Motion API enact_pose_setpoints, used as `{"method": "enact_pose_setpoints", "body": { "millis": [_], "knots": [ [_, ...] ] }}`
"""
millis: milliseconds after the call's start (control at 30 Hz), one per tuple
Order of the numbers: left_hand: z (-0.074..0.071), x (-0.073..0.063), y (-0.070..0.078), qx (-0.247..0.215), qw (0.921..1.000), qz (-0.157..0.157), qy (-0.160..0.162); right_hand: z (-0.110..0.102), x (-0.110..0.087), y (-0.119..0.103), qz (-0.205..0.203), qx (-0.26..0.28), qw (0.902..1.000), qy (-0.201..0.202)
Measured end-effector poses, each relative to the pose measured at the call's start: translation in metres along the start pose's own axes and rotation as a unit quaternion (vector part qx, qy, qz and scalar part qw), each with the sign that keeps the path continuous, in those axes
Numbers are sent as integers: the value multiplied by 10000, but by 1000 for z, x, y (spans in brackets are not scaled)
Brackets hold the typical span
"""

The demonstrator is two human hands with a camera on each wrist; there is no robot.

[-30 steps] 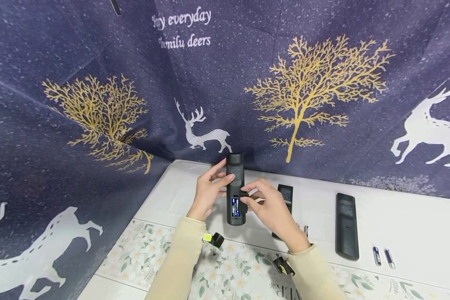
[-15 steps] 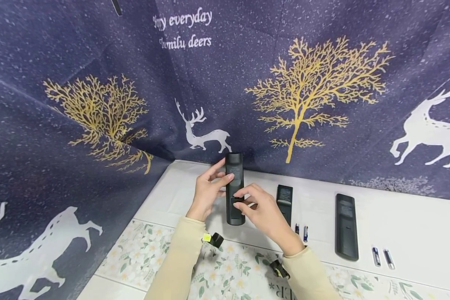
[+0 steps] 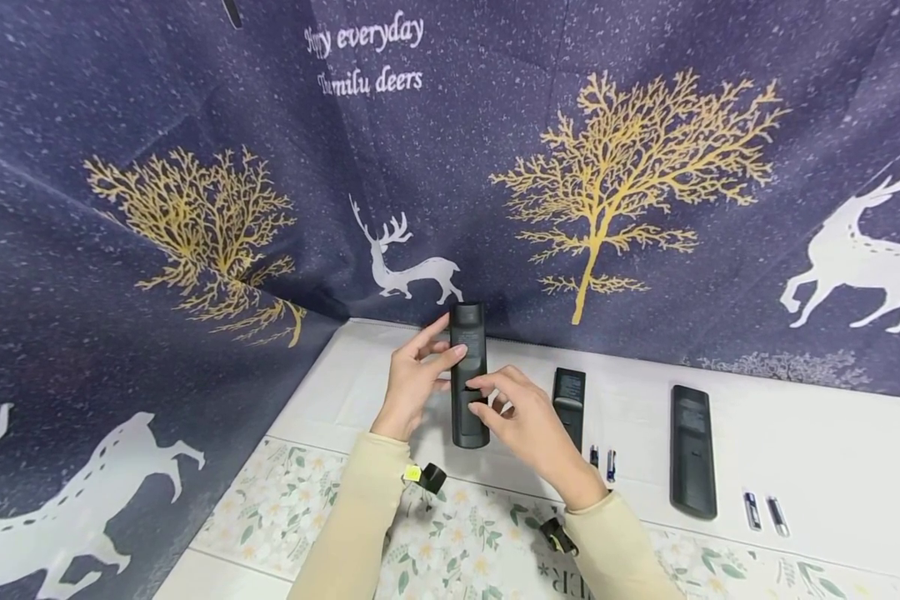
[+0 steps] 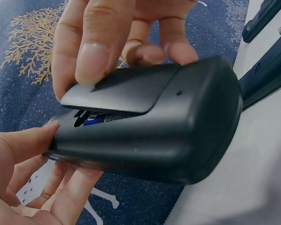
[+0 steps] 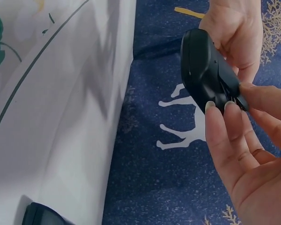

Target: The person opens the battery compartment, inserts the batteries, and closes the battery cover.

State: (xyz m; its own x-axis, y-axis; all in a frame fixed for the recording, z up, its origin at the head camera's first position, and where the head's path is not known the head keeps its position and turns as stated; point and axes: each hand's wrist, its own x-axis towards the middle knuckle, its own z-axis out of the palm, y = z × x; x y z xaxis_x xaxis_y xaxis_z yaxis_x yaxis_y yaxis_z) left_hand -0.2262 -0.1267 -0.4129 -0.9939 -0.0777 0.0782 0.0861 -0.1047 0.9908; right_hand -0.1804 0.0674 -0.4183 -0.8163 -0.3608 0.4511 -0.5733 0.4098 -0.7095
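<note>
My left hand [image 3: 411, 385] grips a black remote control [image 3: 468, 333] around its side, back face toward me. In the left wrist view the battery cover [image 4: 122, 91] lies over the compartment, its lower end meeting the remote and its other end tilted up. A blue battery [image 4: 94, 120] shows through the gap beneath. The thumb and fingers of my right hand [image 3: 528, 425] pinch the raised end of the cover. From the right wrist view, fingertips of my right hand [image 5: 253, 154] also touch the remote [image 5: 196, 61].
A second remote [image 3: 569, 404] lies right of my hands with small batteries [image 3: 611, 466] beside it. Farther right are a third remote [image 3: 693, 450] and two more batteries [image 3: 752, 510]. A patterned cloth [image 3: 450, 167] hangs behind the white table [image 3: 330, 392].
My right hand has brought the cover leftward from the remote's side onto the battery compartment, hiding the batteries from the head view. My left hand stays nearly still.
</note>
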Motion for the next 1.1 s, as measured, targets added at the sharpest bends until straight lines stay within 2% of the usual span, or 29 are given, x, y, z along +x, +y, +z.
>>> {"method": "enact_pose_setpoints", "body": {
  "millis": [467,600,800,1100],
  "knots": [
    [-1,1,0,-60,10000,21,-18,2,2,6,-263,-187,9993,179],
    [-1,1,0,-58,10000,18,5,3,2,8,-224,-219,9988,372],
    [1,2,1,-40,10000,15,-3,3,2,10,443,234,9963,697],
    [2,2,1,-93,10000,-1,-22,7,2,11,1160,1168,9860,263]
  ]
}}
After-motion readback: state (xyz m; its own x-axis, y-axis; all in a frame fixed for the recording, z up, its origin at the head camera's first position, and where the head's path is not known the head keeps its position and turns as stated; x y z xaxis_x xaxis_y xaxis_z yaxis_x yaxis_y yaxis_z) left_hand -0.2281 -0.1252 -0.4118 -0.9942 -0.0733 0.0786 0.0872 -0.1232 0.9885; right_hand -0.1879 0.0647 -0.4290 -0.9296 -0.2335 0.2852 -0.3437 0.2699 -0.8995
